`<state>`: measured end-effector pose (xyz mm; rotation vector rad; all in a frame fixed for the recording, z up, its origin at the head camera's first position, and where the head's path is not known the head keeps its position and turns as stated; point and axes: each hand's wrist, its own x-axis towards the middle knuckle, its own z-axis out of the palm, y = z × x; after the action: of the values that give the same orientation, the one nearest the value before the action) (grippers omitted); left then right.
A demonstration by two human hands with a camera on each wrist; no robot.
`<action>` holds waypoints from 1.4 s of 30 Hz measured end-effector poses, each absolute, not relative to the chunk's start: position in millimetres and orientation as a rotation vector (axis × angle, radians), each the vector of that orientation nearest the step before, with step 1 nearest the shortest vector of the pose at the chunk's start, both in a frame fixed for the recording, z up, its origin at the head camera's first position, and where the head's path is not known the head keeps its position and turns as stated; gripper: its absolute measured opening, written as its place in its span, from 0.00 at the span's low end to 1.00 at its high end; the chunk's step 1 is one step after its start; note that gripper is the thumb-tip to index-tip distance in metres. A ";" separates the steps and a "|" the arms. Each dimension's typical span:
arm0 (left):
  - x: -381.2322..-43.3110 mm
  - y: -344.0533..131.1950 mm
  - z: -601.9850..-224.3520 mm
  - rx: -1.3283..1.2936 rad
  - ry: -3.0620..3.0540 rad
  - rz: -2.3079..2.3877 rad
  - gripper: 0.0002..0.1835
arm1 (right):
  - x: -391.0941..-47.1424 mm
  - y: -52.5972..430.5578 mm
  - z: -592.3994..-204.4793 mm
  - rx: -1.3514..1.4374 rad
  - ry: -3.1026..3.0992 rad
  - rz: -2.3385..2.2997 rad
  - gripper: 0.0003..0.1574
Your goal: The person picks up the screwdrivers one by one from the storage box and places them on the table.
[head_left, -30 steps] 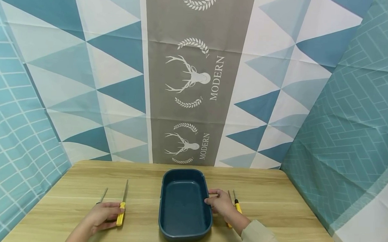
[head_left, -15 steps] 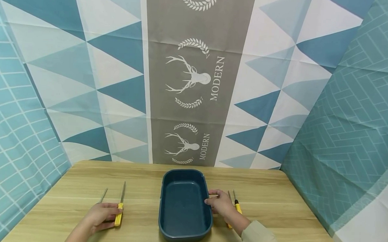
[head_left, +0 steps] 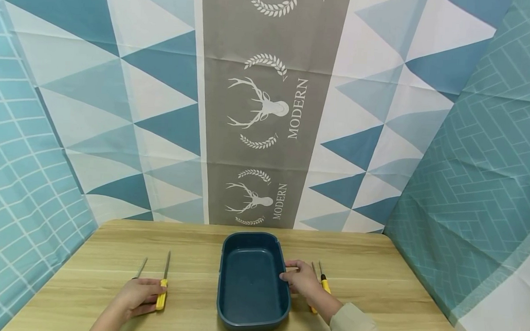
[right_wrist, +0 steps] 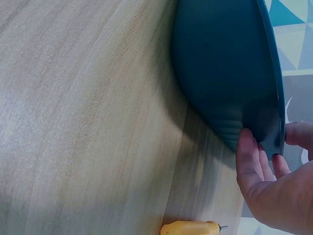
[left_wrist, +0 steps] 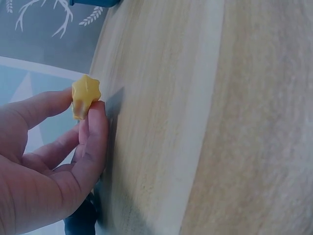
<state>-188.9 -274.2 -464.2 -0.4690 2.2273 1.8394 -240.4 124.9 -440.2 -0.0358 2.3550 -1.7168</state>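
Observation:
My left hand (head_left: 138, 297) pinches the yellow handle of a screwdriver (head_left: 161, 294) between thumb and fingers, its metal shaft pointing away from me. In the left wrist view, the lobed end of that screwdriver's handle (left_wrist: 86, 93) faces the camera, close above the table. A second screwdriver (head_left: 141, 267) lies beyond and partly under the left hand; its shaft shows, and its dark handle (left_wrist: 80, 218) appears in the left wrist view. My right hand (head_left: 304, 281) grips the right rim of a dark blue rectangular bin (head_left: 253, 287), thumb over the rim and fingers along the outer wall.
Two more screwdrivers lie right of the bin, partly behind the right wrist: one with a yellow and black handle (head_left: 325, 283), another with a yellow handle end (head_left: 313, 310). The wooden table (head_left: 191, 260) meets a patterned cloth backdrop (head_left: 252, 150) at its far edge.
The screwdriver in my left hand has shifted slightly left and toward me, its shaft tip lower in view. The right hand and the bin stay in place.

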 end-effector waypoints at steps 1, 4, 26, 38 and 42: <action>-188.9 -274.2 -464.1 -0.463 2.229 1.839 0.31 | -240.4 125.0 -440.2 -0.033 2.355 -1.716 0.27; -189.1 -274.3 -464.5 -0.465 2.238 1.834 0.31 | -240.2 124.8 -440.3 -0.028 2.357 -1.715 0.27; -191.8 -266.2 -465.4 -0.432 2.573 1.535 0.24 | -241.6 124.3 -441.2 -0.014 2.356 -1.712 0.28; -191.7 -263.0 -464.3 -0.445 2.607 1.498 0.22 | -241.1 124.3 -441.1 -0.006 2.352 -1.711 0.28; -191.6 -263.2 -464.2 -0.442 2.612 1.481 0.23 | -241.0 124.2 -440.9 -0.005 2.355 -1.707 0.28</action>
<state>-191.6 -263.2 -464.2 -0.4423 2.6115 1.4812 -241.0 124.2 -440.9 -0.0046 2.3552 -1.7068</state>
